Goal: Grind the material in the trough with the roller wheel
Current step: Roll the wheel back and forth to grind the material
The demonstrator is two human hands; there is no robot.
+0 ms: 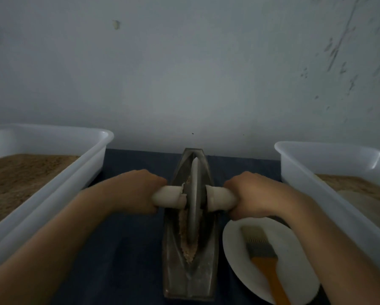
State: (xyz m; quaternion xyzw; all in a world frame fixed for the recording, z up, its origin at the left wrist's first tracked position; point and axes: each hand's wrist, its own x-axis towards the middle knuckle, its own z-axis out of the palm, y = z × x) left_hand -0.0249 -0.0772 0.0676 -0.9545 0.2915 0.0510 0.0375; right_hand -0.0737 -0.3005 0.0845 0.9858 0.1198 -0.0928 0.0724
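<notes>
Currently, near to far:
Brush [264, 258]: lies on a white plate [235, 243], right of the trough.
Trough [190, 280]: metal, boat-shaped, lengthwise on the dark surface [123, 260].
Material [188, 252]: coarse tan grains along the groove, mostly at the near end; judged partly ground, more passes needed.
Wheel [194, 201]: upright in the groove, near mid-length.
Left hand [134, 190]: clamped on the left handle [169, 195].
Right hand [253, 192]: clamped on the right handle [221, 199].
Left tub [96, 159]: holds brown granular fill.
Right tub [294, 164]: holds brown fill, with a paler patch.
</notes>
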